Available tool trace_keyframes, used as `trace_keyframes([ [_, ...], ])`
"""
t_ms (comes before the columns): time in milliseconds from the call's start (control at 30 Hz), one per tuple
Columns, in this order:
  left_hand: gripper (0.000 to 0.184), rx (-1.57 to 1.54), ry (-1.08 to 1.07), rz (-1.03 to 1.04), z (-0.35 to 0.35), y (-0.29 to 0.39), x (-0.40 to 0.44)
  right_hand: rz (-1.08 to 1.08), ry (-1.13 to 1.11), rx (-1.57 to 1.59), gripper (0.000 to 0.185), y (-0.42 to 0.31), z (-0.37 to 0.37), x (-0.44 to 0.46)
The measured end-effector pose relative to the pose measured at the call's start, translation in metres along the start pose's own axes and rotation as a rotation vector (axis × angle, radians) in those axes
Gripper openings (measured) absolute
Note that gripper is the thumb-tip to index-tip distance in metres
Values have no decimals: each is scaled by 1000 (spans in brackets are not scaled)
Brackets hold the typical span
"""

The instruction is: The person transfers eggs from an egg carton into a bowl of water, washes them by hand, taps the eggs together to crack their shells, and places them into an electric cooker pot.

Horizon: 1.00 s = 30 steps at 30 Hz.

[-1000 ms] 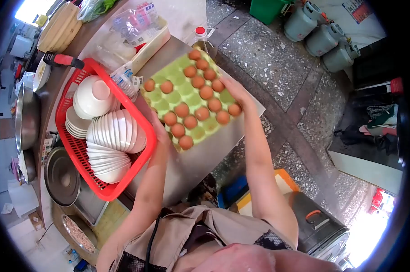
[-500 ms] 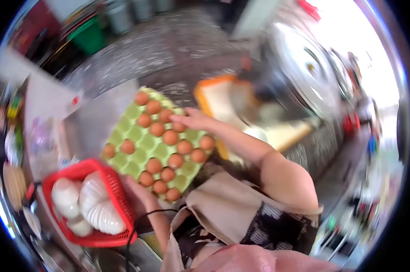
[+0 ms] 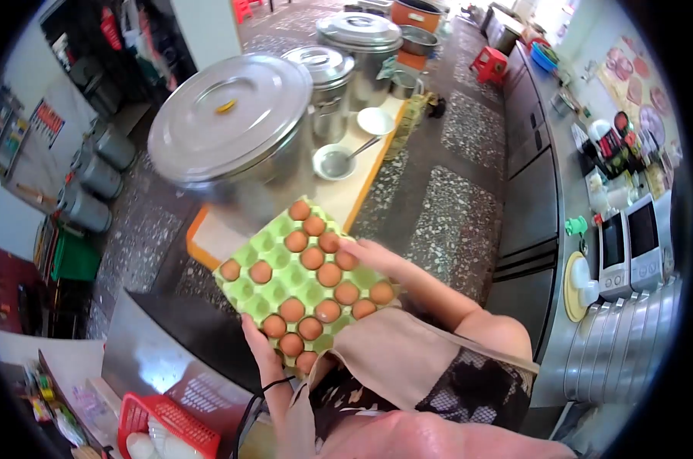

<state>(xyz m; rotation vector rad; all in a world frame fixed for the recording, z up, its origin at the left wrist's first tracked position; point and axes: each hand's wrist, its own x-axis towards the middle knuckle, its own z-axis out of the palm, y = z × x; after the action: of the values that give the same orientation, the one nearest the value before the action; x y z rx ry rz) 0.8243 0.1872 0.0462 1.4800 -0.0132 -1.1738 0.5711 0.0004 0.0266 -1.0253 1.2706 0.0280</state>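
Note:
A light green egg tray (image 3: 306, 291) is carried in front of my body, tilted. Several brown eggs (image 3: 329, 275) sit in its cups, while other cups hold nothing. My left hand (image 3: 264, 348) is closed on the tray's left edge near my body. On the far right edge, my right hand (image 3: 368, 256) grips the tray beside an egg, its fingers partly hidden. Just beyond the tray stands a large lidded metal pot (image 3: 231, 126) on a cream table with an orange edge (image 3: 365, 191).
A bowl with a ladle (image 3: 333, 162) and a white bowl (image 3: 375, 121) share the table with more lidded pots (image 3: 323, 69). At lower left, a red basket (image 3: 170, 419) holds white items. A metal counter (image 3: 549, 336) runs along the right; a red stool (image 3: 489, 64) stands farther off.
My view and body have turned right, carrying the egg tray from the red basket toward the table with the large pot. Both hands keep hold of the tray.

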Motion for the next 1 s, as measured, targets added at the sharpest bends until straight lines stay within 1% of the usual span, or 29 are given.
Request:
trace_keyframes([
  [33, 52, 26, -33, -42, 9, 21, 5, -3, 90, 65, 96, 1, 7, -10],
  [67, 51, 50, -62, -90, 17, 32, 9, 2, 113, 72, 96, 8, 13, -19],
  [100, 50, 87, -139, -79, -4, 20, 40, 16, 179, 140, 92, 15, 25, -23],
  [133, 50, 200, -145, -6, -25, 3, 62, 34, 236, 209, 89, 22, 40, -27],
  [167, 50, 211, -234, -29, -37, -2, 81, 35, 289, 224, 84, 25, 54, -34],
  [200, 50, 222, -314, -53, -32, 9, 88, 43, 293, 225, 84, 31, 69, -34],
  [233, 51, 154, -354, -125, -14, 20, 71, -2, 378, 256, 81, 33, 69, -45],
  [267, 52, 152, -394, -163, -18, 12, 90, -41, 468, 296, 78, 37, 76, -47],
  [300, 52, 168, -427, -153, -21, 6, 103, -8, 545, 232, 72, 47, 79, -39],
  [333, 53, 177, -459, -139, -15, 11, 108, -13, 544, 222, 72, 46, 81, -37],
  [367, 53, 188, -537, -90, -26, 2, 123, -38, 555, 261, 70, 45, 87, -41],
  [400, 53, 180, -517, -103, -41, -8, 130, -59, 560, 296, 67, 44, 94, -44],
  [467, 54, 73, -534, -125, -38, -11, 130, -101, 572, 339, 63, 42, 94, -50],
  [500, 56, 141, -512, -82, -32, 1, 120, -116, 584, 323, 61, 36, 97, -56],
  [533, 56, 128, -495, -73, -27, 12, 112, -132, 592, 301, 59, 33, 97, -57],
  [600, 53, 36, -510, -138, -18, 22, 106, -197, 550, 284, 58, 42, 89, -37],
  [667, 53, -117, -513, -218, -18, 11, 105, -244, 500, 255, 56, 56, 80, -20],
  [733, 53, -187, -565, -133, 0, 23, 79, -437, 467, 142, 52, 58, 65, -2],
  [767, 53, -173, -555, -36, -8, 7, 95, -468, 374, 142, 51, 61, 53, 10],
  [800, 53, -161, -547, 70, -17, -10, 111, -494, 304, 112, 54, 49, 46, 12],
  [833, 56, -154, -504, 141, -13, -13, 102, -575, 261, 99, 56, 43, 38, 22],
  [867, 55, -130, -466, 264, -17, -27, 111, -644, 210, 90, 57, 36, 30, 30],
  [933, 54, -247, -402, 301, -11, -42, 105, -708, 113, -53, 60, 28, 10, 68],
  [1000, 54, -257, -385, 378, -16, -46, 96, -662, 45, -59, 51, 4, 7, 83],
])
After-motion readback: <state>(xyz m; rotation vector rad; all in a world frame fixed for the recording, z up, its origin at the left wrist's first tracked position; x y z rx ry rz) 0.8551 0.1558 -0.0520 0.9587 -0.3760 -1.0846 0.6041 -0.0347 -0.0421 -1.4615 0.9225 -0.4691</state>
